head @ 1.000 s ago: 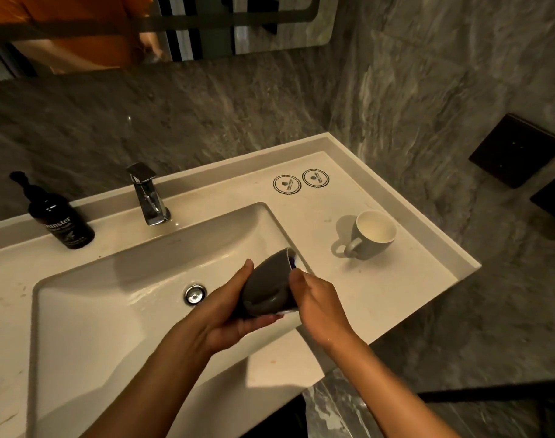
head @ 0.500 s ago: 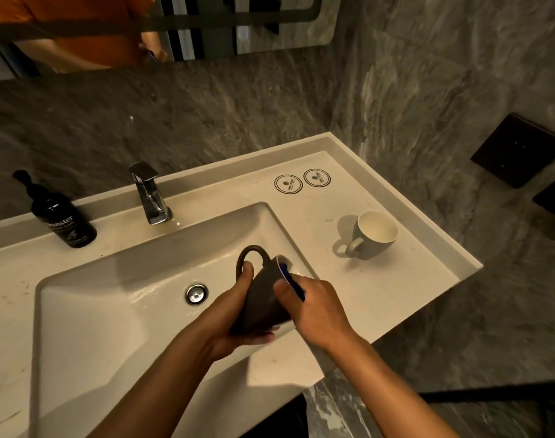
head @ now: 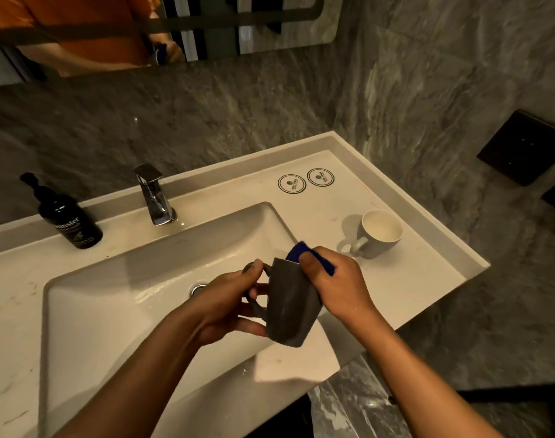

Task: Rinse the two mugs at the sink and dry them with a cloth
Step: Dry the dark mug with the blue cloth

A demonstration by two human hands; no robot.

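Dark mug (head: 290, 306): held in the air over the right front part of the sink (head: 118, 298), tilted, its mouth turned up and away toward the right hand, its handle pointing left.
Left hand (head: 228, 303): grasps the mug at the handle side, thumb on top of the loop, fingers curled through and under it.
Right hand (head: 336, 287): clenched round a blue cloth (head: 304, 252), pressing it into the mug's mouth; thumb lies on the outer wall just below the rim.
Step in hand: drying, by the look of it; the cloth is working the inside of the dark mug and no water runs from the tap (head: 153, 197).
Next move: likely calls for turning the mug against the cloth to wipe rim and outer wall, with the handle grip kept firm.
Pale mug (head: 377, 233): stands upright on the counter (head: 405, 279) to the right, well apart from both hands; whether it is rinsed or dried cannot be told.
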